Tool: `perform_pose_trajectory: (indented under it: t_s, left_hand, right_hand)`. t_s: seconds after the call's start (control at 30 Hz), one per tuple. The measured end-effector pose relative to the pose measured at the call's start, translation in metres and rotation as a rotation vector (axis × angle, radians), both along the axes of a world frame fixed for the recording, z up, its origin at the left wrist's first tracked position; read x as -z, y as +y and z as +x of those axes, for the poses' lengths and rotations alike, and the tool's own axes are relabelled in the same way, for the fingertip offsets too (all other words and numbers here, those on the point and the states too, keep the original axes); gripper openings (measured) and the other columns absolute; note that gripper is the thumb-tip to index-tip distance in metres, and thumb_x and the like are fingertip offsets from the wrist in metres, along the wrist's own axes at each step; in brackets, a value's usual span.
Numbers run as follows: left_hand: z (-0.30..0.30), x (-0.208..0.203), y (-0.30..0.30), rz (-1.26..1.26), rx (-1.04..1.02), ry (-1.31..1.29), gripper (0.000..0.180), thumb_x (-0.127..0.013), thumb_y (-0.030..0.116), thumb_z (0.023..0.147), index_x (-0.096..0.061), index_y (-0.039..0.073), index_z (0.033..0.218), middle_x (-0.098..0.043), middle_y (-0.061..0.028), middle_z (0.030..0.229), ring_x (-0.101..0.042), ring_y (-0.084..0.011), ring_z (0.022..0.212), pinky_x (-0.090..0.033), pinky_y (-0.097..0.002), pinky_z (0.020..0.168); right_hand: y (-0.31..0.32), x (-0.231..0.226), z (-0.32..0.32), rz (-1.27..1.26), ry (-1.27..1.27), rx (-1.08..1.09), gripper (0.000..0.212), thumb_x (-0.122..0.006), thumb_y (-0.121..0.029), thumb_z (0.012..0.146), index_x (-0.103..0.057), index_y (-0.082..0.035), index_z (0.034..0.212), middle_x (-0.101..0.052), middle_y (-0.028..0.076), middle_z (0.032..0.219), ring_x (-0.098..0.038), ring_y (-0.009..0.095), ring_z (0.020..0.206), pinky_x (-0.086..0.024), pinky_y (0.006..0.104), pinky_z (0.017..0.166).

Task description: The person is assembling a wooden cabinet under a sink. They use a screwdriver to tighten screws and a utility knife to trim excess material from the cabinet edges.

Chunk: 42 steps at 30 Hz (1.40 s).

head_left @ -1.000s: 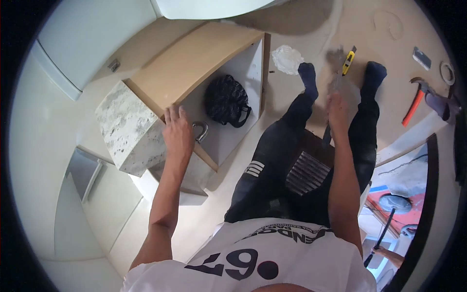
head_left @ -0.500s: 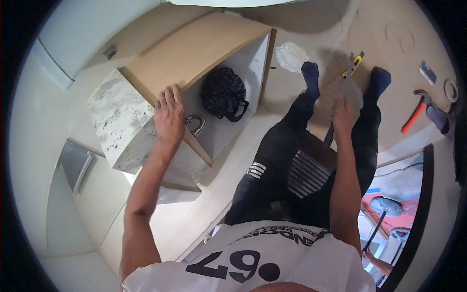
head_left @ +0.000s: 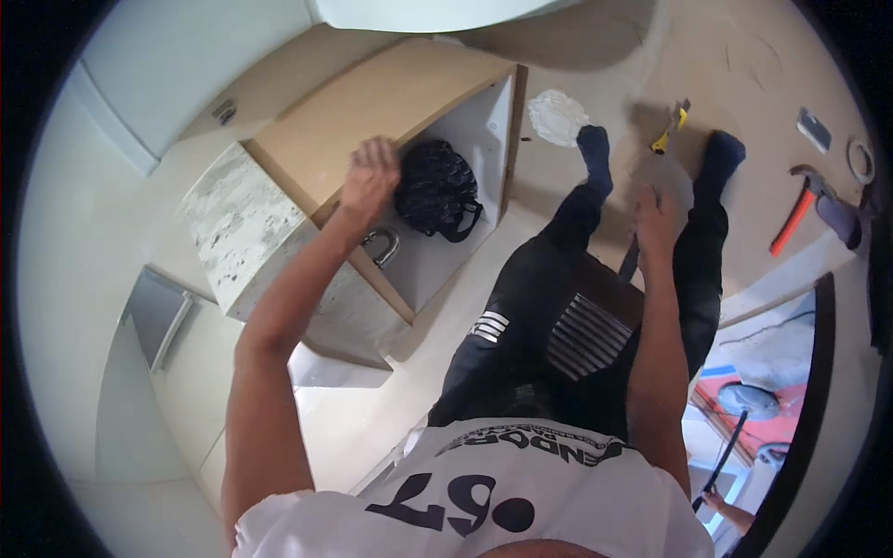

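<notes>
My left hand [head_left: 368, 177], slightly blurred, is beside the front edge of a wooden cabinet [head_left: 326, 121], fingers loosely bent with nothing seen in them. Whether it touches the edge I cannot tell. Inside the cabinet's pale interior lie a crumpled black bag [head_left: 437, 191] and a curved chrome pipe [head_left: 383, 247]. A speckled stone slab [head_left: 244, 219] covers the cabinet's left end. Between my legs, my right hand [head_left: 655, 219] is closed round a flat grey-bladed tool with a dark handle [head_left: 630, 262]; its exact kind is unclear.
A yellow utility knife [head_left: 662, 139] lies on the floor between my feet. White crumpled plastic [head_left: 556, 117] is nearby. At right are a phone [head_left: 815, 130], a tape roll [head_left: 860, 160] and an orange-handled hammer [head_left: 793, 221]. Another person's hand [head_left: 714, 499] grips a pole beyond the doorway.
My left hand has lifted off the cabinet's edge and moved right, toward the black bag. My right hand keeps its hold, nearly in place. The view has shifted slightly.
</notes>
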<state>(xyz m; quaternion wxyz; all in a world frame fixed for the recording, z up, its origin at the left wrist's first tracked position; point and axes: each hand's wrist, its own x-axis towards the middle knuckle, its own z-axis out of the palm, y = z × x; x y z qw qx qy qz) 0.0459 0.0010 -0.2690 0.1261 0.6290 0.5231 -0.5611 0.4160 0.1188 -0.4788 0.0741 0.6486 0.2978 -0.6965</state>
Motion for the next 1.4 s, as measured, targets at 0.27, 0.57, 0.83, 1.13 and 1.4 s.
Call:
perform_pose_trajectory:
  t_s: [0.27, 0.57, 0.83, 1.13, 1.4]
  left_hand:
    - [0.034, -0.01, 0.024, 0.009, -0.219, 0.201, 0.035, -0.056, 0.013, 0.081, -0.056, -0.006, 0.111, -0.058, -0.0175, 0.102, -0.057, -0.0288, 0.097, -0.05, -0.0376, 0.081]
    - [0.054, -0.077, 0.032, -0.071, -0.212, 0.426, 0.042, -0.055, 0.016, 0.081, -0.054, -0.009, 0.115, -0.057, -0.0211, 0.108, -0.057, -0.0306, 0.096, -0.051, -0.0334, 0.076]
    - [0.073, -0.083, 0.041, -0.038, -0.284, 0.352, 0.045, -0.06, 0.019, 0.082, -0.052, -0.007, 0.118, -0.056, -0.0258, 0.115, -0.056, -0.0348, 0.107, -0.053, -0.0357, 0.074]
    - [0.099, -0.114, 0.057, 0.269, -0.839, 0.206, 0.067, -0.06, 0.035, 0.089, -0.032, -0.003, 0.137, -0.063, -0.0191, 0.063, -0.062, -0.0374, 0.053, -0.05, -0.0443, 0.048]
    - [0.076, -0.107, 0.053, 0.114, -0.948, 0.519, 0.077, -0.058, 0.033, 0.088, -0.021, -0.013, 0.137, -0.063, -0.022, 0.063, -0.064, -0.0363, 0.058, -0.052, -0.0433, 0.051]
  right_hand:
    - [0.012, 0.004, 0.006, -0.112, 0.065, 0.166, 0.017, -0.053, -0.023, 0.094, -0.052, -0.008, 0.087, -0.046, -0.003, 0.064, -0.042, 0.007, 0.049, -0.036, 0.0235, 0.044]
    - [0.013, 0.005, 0.003, -0.085, 0.056, 0.158, 0.016, -0.052, -0.023, 0.095, -0.051, -0.009, 0.088, -0.043, -0.003, 0.064, -0.041, 0.006, 0.05, -0.036, 0.0226, 0.045]
    - [0.03, -0.01, -0.011, -0.145, 0.061, 0.197, 0.017, -0.052, -0.024, 0.094, -0.054, -0.008, 0.09, -0.044, -0.002, 0.064, -0.041, 0.007, 0.051, -0.036, 0.0232, 0.045]
    - [0.026, -0.007, -0.018, -0.194, 0.043, 0.179, 0.023, -0.05, -0.028, 0.094, -0.058, -0.007, 0.094, -0.045, -0.002, 0.066, -0.042, 0.008, 0.051, -0.036, 0.0243, 0.045]
    - [0.028, -0.002, -0.021, -0.209, 0.017, 0.087, 0.024, -0.049, -0.03, 0.094, -0.057, -0.008, 0.093, -0.042, -0.002, 0.061, -0.041, 0.008, 0.048, -0.034, 0.0251, 0.043]
